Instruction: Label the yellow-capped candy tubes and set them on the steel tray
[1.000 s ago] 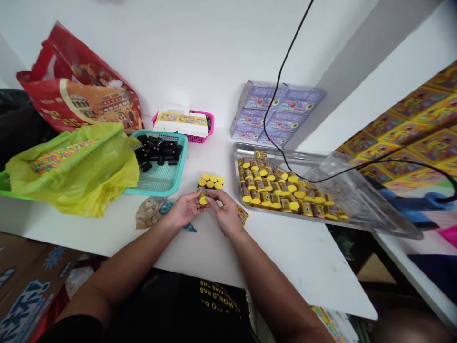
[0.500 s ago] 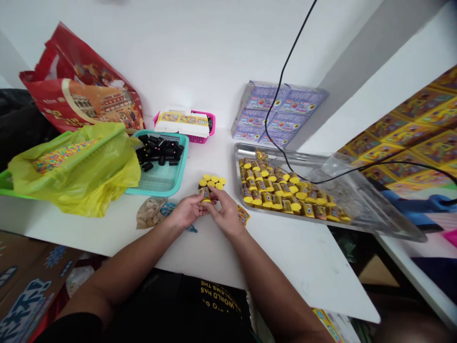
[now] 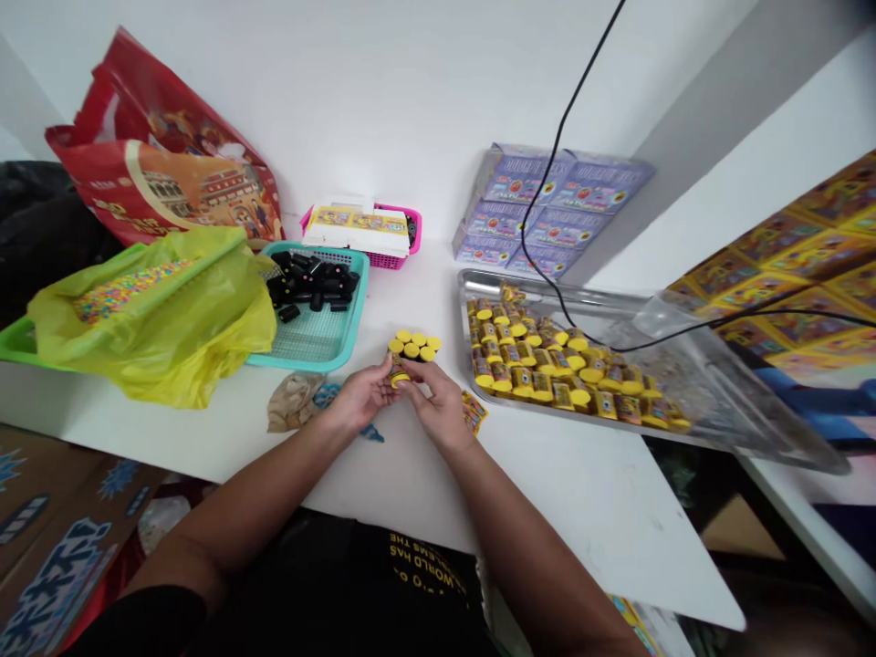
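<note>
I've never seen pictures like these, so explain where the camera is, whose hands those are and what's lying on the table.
There's no machine here. One camera worn on a person's head takes every picture, looking forward and down, so the bare left hand and bare right hand are the wearer's own. Together they hold a small yellow-ended cylinder with a printed wrapper. Just beyond them on the white table stands a cluster of small dark cylinders with yellow tops. On the right, a shiny metal tray carries many wrapped yellow cylinders; on the left, a turquoise plastic basket holds black cylinders.
</note>
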The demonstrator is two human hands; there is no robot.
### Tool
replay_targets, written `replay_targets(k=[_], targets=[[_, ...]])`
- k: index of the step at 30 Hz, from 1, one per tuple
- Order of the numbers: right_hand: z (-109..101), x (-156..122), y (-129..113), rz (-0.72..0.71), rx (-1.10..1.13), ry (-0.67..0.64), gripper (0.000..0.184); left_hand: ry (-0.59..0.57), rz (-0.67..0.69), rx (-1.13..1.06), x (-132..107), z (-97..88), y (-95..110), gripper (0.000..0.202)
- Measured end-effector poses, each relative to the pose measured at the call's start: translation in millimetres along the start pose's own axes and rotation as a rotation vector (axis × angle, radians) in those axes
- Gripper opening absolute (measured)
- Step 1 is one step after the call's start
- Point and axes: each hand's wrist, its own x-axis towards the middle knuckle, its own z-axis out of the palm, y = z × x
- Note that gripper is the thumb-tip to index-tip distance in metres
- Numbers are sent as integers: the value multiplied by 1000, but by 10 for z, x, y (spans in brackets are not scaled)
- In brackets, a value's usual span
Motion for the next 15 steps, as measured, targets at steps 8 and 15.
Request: replay_targets(k=[8, 15], targets=[[-38, -6, -16, -59, -36, 10, 17, 12, 17, 25, -38, 20, -46, 29], [-84, 18, -32, -73, -26, 2, 18, 13, -10, -4, -35, 10, 2, 22]])
